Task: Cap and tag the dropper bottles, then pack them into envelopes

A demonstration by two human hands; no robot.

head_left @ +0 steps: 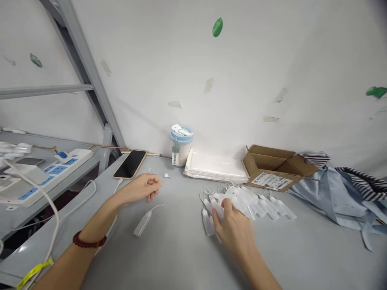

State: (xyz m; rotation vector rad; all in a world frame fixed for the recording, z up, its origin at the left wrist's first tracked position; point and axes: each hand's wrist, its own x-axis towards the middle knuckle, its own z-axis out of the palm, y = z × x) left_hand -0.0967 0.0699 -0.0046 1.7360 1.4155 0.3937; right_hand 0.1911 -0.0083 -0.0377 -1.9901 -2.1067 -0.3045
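Note:
My left hand (139,188) hovers over the left part of the grey table with its fingers curled in. Whatever it may hold is hidden. A short white curl shows just behind its knuckles. Below it lies a small translucent squeeze bottle (142,224) with a thin bent tube on its tip. On the right, my right hand (237,229) reaches into a pile of similar squeeze bottles (260,203). Its thumb and forefinger close around one bottle (217,207) at the pile's left side. Another bottle (208,222) lies beside the thumb.
Behind stand a blue-lidded cup (181,149), a stack of white packets (216,166) and an open cardboard box (273,169). A phone (130,164) with a cable lies at left, near a power strip (54,177). Light-blue striped cloth (335,193) lies at right.

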